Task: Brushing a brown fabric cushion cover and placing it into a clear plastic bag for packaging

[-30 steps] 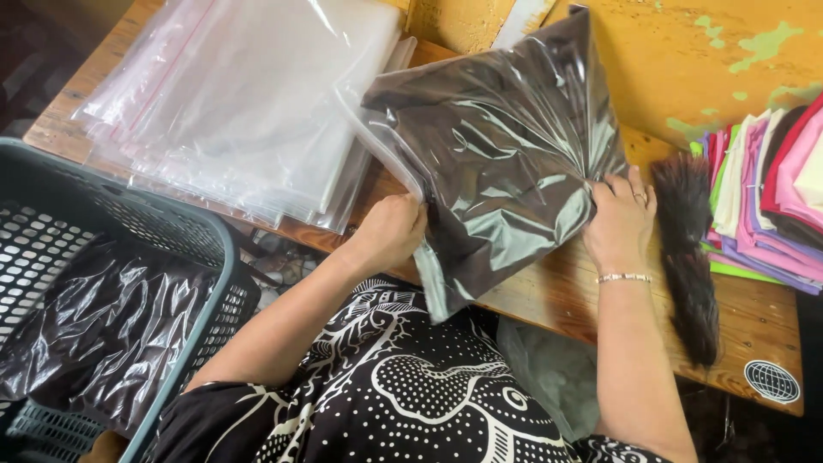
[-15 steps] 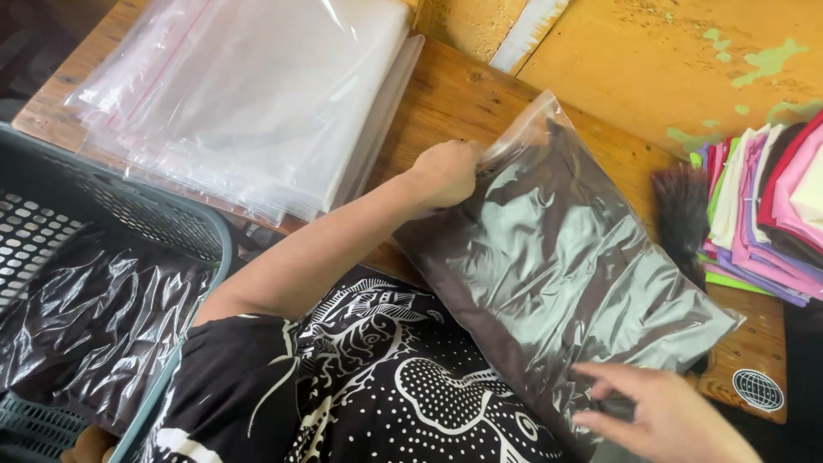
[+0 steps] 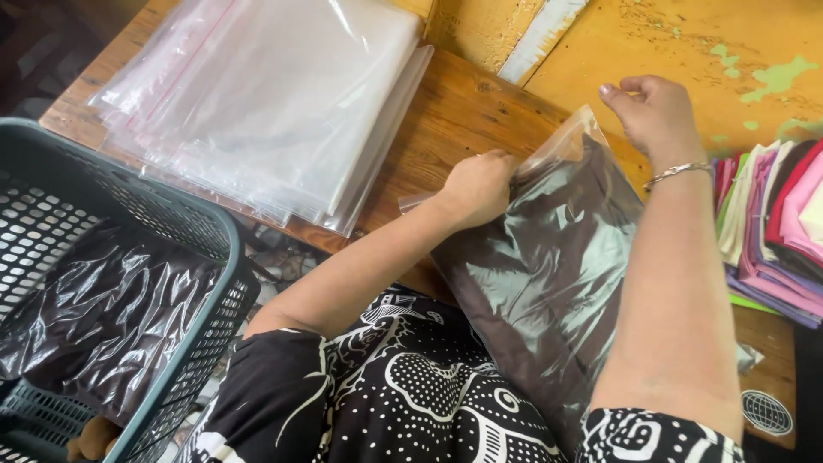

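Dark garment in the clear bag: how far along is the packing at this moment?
Done: the dark garment sits inside its clear bag, and one packed bag lies in the basket. In hand: left hand and right hand pinch the bag's open end. Left: folded garments and empty bags.

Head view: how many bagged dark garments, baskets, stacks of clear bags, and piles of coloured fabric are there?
Bagged dark garments: 2, one under both hands on the table, one in the basket
Baskets: 1
Stacks of empty clear bags: 1
Piles of coloured fabric: 1
Total: 5
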